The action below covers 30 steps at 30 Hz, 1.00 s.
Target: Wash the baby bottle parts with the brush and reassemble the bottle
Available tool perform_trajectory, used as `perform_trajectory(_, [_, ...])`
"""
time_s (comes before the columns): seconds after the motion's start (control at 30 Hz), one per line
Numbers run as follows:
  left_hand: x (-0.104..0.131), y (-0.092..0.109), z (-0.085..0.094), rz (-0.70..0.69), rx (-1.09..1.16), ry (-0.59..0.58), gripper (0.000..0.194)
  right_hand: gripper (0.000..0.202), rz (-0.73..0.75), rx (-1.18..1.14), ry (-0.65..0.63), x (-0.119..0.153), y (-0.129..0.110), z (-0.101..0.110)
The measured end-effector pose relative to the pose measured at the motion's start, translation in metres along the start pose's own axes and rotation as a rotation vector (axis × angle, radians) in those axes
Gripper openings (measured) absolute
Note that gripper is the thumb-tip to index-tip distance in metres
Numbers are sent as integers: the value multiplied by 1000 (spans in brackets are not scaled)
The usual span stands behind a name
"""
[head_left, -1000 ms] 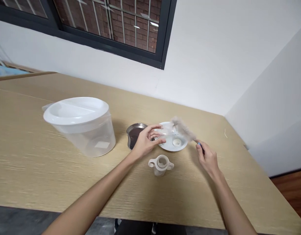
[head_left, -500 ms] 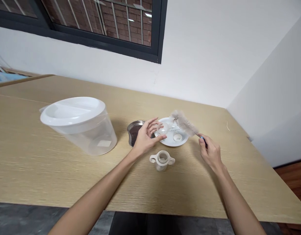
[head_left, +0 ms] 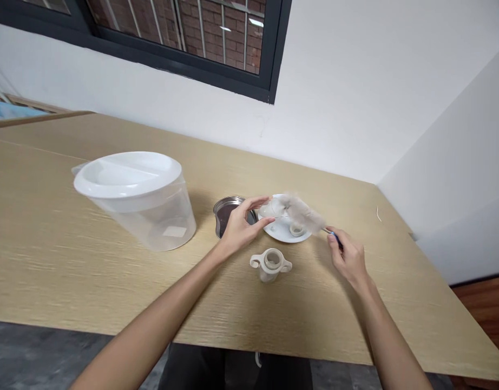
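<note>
My left hand (head_left: 242, 226) pinches a clear dome-shaped cover (head_left: 267, 209) between thumb and fingers, above the white plate (head_left: 278, 233). In my right hand (head_left: 349, 255) is a bottle brush (head_left: 303, 212), gripped by its blue handle. The brush's pale bristles point left, and their tip is close to the cover's opening; whether it is inside I cannot tell. A white ring (head_left: 297, 230) lies on the plate under the bristles. Nearer to me stands a small baby bottle (head_left: 269, 272), upright and open-topped, with two side handles.
A lidded translucent pitcher (head_left: 162, 219) stands to the left. Behind my left hand sits a metal kidney dish (head_left: 221, 215). A thin white strip (head_left: 378, 214) lies at the right on the wooden table (head_left: 217, 314). Wall and window rise behind.
The brush has moved slightly left and down, its tip nearer to the clear cover. My left fingers have closed in around the cover. The camera view has shifted a little.
</note>
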<state>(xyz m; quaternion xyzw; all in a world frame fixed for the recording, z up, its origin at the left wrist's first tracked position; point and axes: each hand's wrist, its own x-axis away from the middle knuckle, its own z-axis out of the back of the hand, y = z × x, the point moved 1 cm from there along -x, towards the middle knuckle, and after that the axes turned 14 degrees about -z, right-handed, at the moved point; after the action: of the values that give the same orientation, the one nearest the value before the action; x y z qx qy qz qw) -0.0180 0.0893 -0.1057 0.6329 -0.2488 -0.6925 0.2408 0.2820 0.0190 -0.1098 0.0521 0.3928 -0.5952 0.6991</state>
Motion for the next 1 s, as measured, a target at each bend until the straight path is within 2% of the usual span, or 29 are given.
perform_trajectory(0.1, [0,1,-1,12,74,21,58,28,-16,34,-23,-2,2,2])
perform_trajectory(0.2, [-2,5,-3,69,227,6,67,29,-89,33,61,-4,7,6])
perform_trajectory(0.3, [-4,9,-5,173,388,11,70,29,-93,-25,122,-3,9,5])
perform_trajectory(0.47, [-6,13,-8,332,542,90,60,30,-3,-38,-10,2,4,-4])
perform_trajectory(0.6, [-7,16,-9,433,671,150,56,31,-61,-23,29,-1,6,-3])
perform_trajectory(0.73, [-7,17,-11,445,730,169,52,31,-36,-43,50,0,0,-2])
perform_trajectory(0.8, [-7,17,-11,455,742,175,48,30,-4,-47,-1,2,-4,-4])
perform_trajectory(0.9, [-7,17,-9,465,692,183,53,32,-2,-24,-81,3,-7,-6])
perform_trajectory(1.0, [-8,16,-6,471,638,171,53,34,-47,10,-47,0,-1,-4])
